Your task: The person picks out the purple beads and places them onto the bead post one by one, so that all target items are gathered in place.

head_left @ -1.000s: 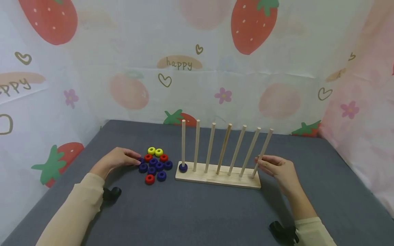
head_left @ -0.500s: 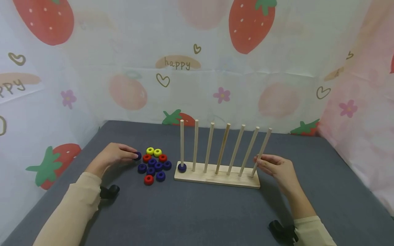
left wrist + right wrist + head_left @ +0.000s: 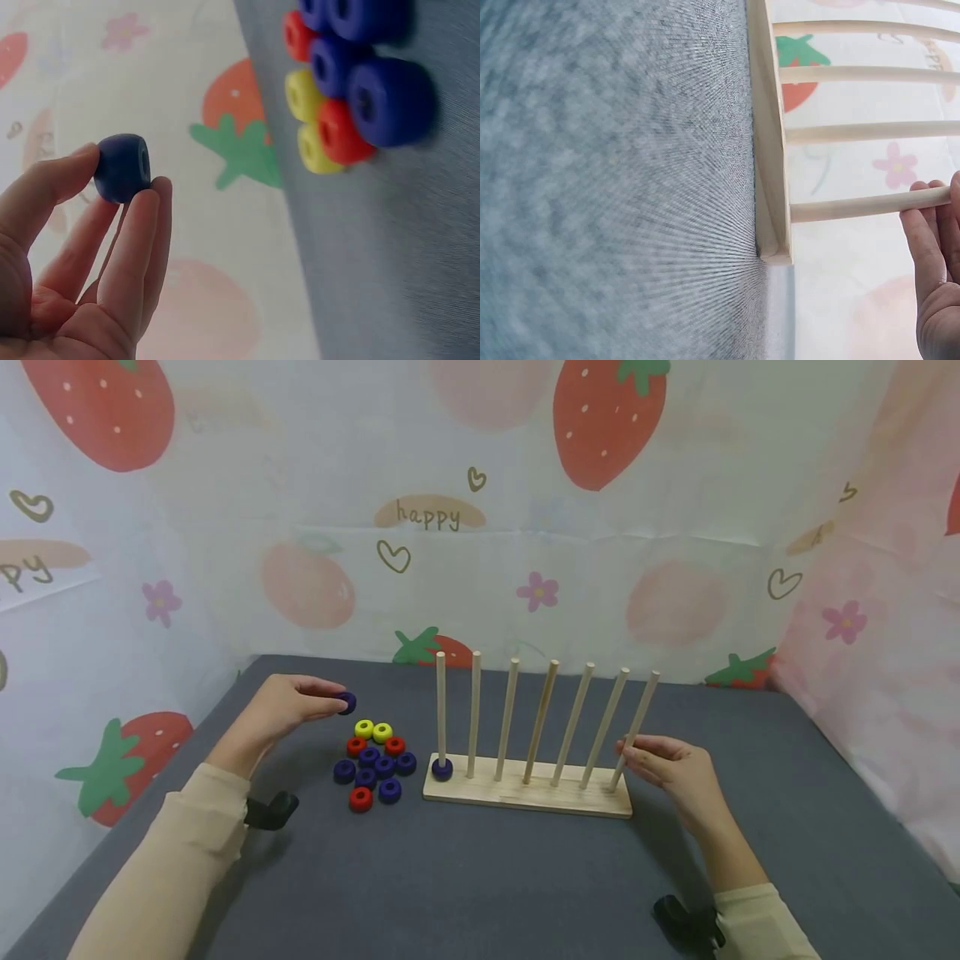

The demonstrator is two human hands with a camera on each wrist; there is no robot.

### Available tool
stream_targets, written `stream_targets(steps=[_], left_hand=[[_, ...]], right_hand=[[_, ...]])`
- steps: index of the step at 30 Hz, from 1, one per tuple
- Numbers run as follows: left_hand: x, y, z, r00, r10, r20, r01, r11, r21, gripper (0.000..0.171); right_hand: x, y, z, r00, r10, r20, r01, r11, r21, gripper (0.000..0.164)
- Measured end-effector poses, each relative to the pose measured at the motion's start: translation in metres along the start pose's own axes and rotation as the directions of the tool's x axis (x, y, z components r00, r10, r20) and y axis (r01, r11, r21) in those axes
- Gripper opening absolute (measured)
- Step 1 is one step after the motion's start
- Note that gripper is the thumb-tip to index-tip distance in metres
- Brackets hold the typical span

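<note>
Between thumb and fingers, my left hand (image 3: 288, 706) pinches a dark blue bead (image 3: 122, 168), raised above the table behind the loose beads. The bead's hole shows in the left wrist view. A wooden rack with several upright pegs stands to the right, its flat base (image 3: 525, 789) on the table. One dark blue bead (image 3: 442, 769) sits at the foot of the leftmost peg (image 3: 441, 702). My right hand (image 3: 678, 772) holds the rightmost peg (image 3: 855, 207) between thumb and fingers, low on the peg in the head view.
Loose beads lie in a cluster left of the rack: two yellow ones (image 3: 382, 732), three red ones (image 3: 361, 799) and several blue ones (image 3: 385, 767). The table has a dark grey cloth (image 3: 450, 877). A strawberry-print curtain (image 3: 450, 585) hangs behind it.
My left hand has taken a blue bead from the cluster's left edge and lifted it up and away toward the back. My right hand stays on the peg.
</note>
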State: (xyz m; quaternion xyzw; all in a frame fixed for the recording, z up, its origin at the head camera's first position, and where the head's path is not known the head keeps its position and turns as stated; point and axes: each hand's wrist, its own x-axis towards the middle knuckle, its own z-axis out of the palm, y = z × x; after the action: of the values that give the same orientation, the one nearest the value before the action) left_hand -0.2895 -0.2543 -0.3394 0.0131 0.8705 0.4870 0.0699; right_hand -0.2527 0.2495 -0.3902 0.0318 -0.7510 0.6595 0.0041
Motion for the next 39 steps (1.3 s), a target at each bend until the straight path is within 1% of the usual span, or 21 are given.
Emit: stream_targets(steps=[7, 12, 18, 28, 33, 39], left_hand=[[-0.003, 0.027, 0.001, 0.999, 0.043, -0.012, -0.043, 0.999, 0.008, 0.054], [-0.004, 0.045, 0.002, 0.997, 0.078, -0.013, -0.078, 0.997, -0.004, 0.052], [-0.006, 0.064, 0.007, 0.994, 0.106, -0.034, -0.107, 0.994, -0.01, 0.053], [-0.014, 0.08, 0.013, 0.985, 0.162, -0.065, -0.164, 0.986, -0.025, 0.051], [-0.018, 0.089, 0.015, 0.982, 0.168, -0.088, -0.171, 0.985, -0.019, 0.048], [-0.017, 0.097, 0.017, 0.976, 0.186, -0.116, -0.187, 0.982, 0.006, 0.049]], right_hand=[[0.0, -0.002, -0.001, 1.0, -0.004, 0.001, 0.004, 1.0, 0.005, 0.046], [0.0, -0.003, 0.0, 1.0, 0.003, -0.005, -0.003, 1.0, 0.014, 0.044], [-0.001, -0.003, 0.0, 1.0, 0.006, -0.009, -0.006, 1.0, -0.009, 0.045], [-0.002, 0.0, 0.0, 1.0, 0.02, -0.017, -0.02, 1.0, -0.016, 0.046], [0.0, -0.001, 0.001, 1.0, 0.007, -0.016, -0.007, 1.0, -0.023, 0.047], [0.0, -0.001, 0.003, 1.0, 0.012, -0.025, -0.013, 0.999, -0.031, 0.048]])
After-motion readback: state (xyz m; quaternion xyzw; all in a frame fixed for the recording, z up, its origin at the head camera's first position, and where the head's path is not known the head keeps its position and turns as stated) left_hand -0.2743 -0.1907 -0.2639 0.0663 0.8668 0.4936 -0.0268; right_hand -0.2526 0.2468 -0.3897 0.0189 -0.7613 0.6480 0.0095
